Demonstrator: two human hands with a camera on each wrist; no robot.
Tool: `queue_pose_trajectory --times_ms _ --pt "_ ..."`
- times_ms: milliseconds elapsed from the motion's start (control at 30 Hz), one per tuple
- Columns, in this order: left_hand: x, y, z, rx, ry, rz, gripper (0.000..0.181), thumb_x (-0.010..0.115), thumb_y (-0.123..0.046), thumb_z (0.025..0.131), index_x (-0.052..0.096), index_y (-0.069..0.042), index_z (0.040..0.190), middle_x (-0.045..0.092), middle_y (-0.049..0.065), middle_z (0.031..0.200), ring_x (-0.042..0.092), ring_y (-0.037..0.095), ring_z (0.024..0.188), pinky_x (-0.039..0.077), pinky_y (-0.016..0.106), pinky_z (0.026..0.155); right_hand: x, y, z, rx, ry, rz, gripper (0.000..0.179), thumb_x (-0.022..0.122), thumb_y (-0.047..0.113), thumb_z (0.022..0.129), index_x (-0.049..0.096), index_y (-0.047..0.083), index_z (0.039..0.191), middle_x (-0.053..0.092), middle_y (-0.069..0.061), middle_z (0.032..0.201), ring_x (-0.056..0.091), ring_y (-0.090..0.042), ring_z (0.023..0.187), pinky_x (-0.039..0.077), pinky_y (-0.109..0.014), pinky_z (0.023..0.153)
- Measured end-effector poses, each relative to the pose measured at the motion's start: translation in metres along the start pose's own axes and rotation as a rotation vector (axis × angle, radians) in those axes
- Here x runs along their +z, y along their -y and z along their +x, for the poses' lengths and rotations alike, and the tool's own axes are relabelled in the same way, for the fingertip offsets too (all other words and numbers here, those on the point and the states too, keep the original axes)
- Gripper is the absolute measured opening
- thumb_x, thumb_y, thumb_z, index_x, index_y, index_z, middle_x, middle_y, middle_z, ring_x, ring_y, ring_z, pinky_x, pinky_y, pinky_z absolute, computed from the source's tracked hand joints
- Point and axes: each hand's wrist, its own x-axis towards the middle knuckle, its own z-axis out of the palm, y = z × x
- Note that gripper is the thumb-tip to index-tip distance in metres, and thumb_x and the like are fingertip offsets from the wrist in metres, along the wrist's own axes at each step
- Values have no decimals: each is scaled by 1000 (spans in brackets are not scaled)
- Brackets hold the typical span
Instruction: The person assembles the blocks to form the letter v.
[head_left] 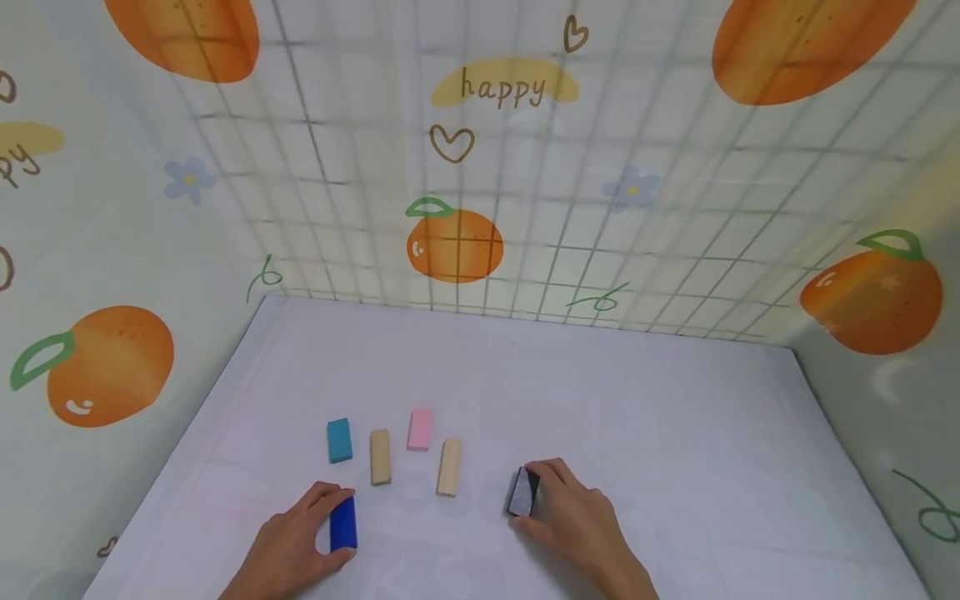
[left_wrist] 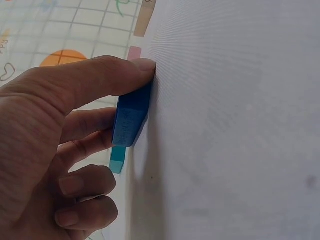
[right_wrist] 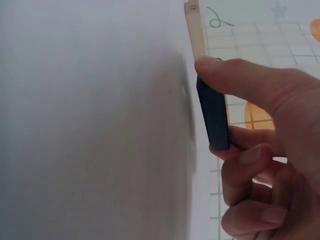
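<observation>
Between thumb and fingertips, my left hand (head_left: 288, 537) pinches a blue rectangular block (head_left: 343, 527) by its two ends, at the front left of the white table. In the left wrist view the thumb lies across one end of the blue block (left_wrist: 131, 120). To the right, my right hand (head_left: 573, 517) grips a dark block (head_left: 522, 493) whose upper face looks greyish. The right wrist view shows this dark block (right_wrist: 214, 115) held at its ends by thumb and finger, with a shadow beside it. The other fingers of both hands are curled in.
Beyond the left hand lie a teal block (head_left: 340, 440), a tan wooden block (head_left: 381, 457), a pink block (head_left: 420, 429) and a paler wooden block (head_left: 449, 468), all apart. A printed curtain (head_left: 517, 167) with oranges stands behind the white table (head_left: 675, 417) and along its sides.
</observation>
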Motion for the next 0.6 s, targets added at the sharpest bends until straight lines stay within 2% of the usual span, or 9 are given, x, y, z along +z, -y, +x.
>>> queue_pose_trajectory --times_ms 367,600 --pt "2 -1 -1 2 -16 8 72 90 -42 73 63 -16 134 58 4 132 62 19 97 57 50 86 -3 -8 -5 7 -10 -9 68 92 40 70 64 15 127 60 5 122 40 -3 62 39 -27 53" --pt "3 -1 0 0 -12 9 73 90 -44 72 63 -17 134 58 4 133 63 19 97 57 48 86 -4 -12 -8 22 -14 -20 69 92 41 70 64 13 127 60 3 121 45 -4 66 41 -29 53"
